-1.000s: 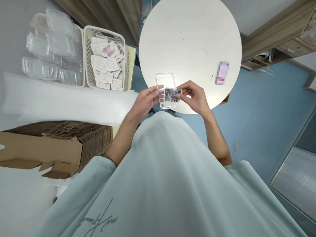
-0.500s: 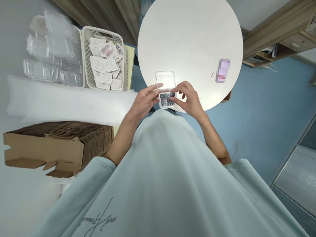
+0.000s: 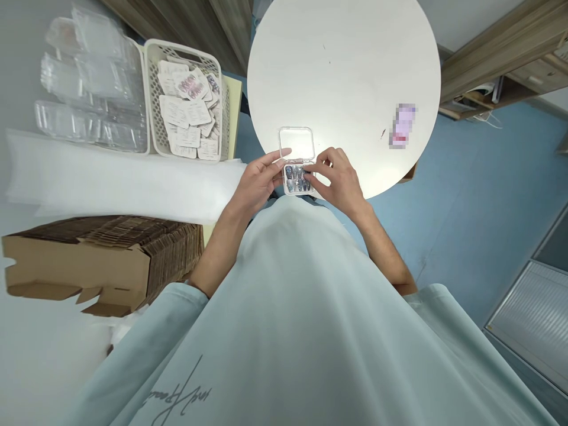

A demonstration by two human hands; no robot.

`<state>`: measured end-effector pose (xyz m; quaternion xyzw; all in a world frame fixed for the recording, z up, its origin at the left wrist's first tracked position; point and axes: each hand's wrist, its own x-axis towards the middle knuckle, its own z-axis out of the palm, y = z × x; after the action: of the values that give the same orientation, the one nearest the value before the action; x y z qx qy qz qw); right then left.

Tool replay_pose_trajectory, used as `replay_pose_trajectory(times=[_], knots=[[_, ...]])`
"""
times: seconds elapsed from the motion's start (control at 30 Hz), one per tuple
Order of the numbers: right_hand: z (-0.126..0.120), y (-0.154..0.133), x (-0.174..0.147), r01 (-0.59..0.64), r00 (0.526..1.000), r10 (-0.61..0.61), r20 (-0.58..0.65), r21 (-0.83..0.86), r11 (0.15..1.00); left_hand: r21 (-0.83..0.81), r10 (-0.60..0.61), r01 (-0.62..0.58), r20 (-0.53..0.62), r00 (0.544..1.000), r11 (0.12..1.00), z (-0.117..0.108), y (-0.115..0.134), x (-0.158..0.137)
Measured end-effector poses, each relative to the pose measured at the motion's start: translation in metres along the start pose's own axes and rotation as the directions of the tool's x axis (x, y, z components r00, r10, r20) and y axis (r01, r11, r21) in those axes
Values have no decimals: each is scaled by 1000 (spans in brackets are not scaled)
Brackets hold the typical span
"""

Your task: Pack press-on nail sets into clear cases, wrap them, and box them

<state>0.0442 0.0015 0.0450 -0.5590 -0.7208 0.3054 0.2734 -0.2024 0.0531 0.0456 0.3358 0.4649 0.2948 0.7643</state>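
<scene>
My left hand [image 3: 258, 183] grips the left side of a small clear plastic case [image 3: 296, 128], thumb by the hinge and a finger behind the raised lid. Its lid stands open, away from me. In the base lie press-on nails [image 3: 294, 178] in two rows, dark blue and silvery glitter. My right hand [image 3: 338, 177] reaches in from the right, thumb and index finger closed on a nail in the upper row. The fingertips hide part of that nail and its neighbours. The case is at the near edge of the round white table [image 3: 346, 77].
A blurred purple item [image 3: 403, 126] is on the table at right. To the left are a white basket [image 3: 153, 100] of printed cards, stacked clear plastic packaging [image 3: 89, 89], white sheets [image 3: 124, 183] and flat brown cardboard boxes [image 3: 80, 266].
My right thumb and index finger have moved slightly left over the upper row and drawn closer together. My left hand keeps its hold on the case. The view has shifted slightly.
</scene>
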Motion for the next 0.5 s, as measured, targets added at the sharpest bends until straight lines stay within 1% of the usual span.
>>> replay_pose_trajectory(times=[0.33, 0.5], knots=[[-1, 2, 5, 12, 1000, -12, -2, -41, 999, 5, 12, -12, 6, 1000, 1000, -2, 6, 1], [0, -2, 8, -7, 1000, 7, 2, 12, 1000, 14, 5, -5, 2, 1000, 1000, -1, 8, 3]])
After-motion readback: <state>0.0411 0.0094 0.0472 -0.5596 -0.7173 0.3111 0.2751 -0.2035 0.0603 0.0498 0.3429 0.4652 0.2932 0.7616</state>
